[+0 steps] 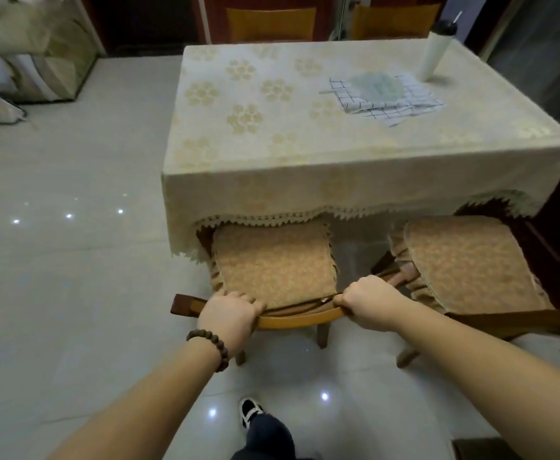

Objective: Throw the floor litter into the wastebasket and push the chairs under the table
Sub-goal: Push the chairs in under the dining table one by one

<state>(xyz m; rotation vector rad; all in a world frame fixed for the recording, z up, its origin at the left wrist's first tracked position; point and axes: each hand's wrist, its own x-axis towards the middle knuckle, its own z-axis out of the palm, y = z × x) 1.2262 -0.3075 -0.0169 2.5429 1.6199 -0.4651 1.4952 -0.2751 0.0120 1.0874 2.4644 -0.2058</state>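
Left hand (pixel 227 312) and right hand (pixel 370 305) are both curled tight around the chair backrest (pixel 292 318); its seat cushion (pixel 272 263) sits partly under the tabletop's (pixel 272 104) near edge. Chair-pushing step: next, a straight shove inward

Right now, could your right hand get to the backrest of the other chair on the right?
Probably yes. The right hand grips the near chair's backrest, and the right chair's backrest lies just beside that forearm, with nothing visible between them. The hand would have to let go first.
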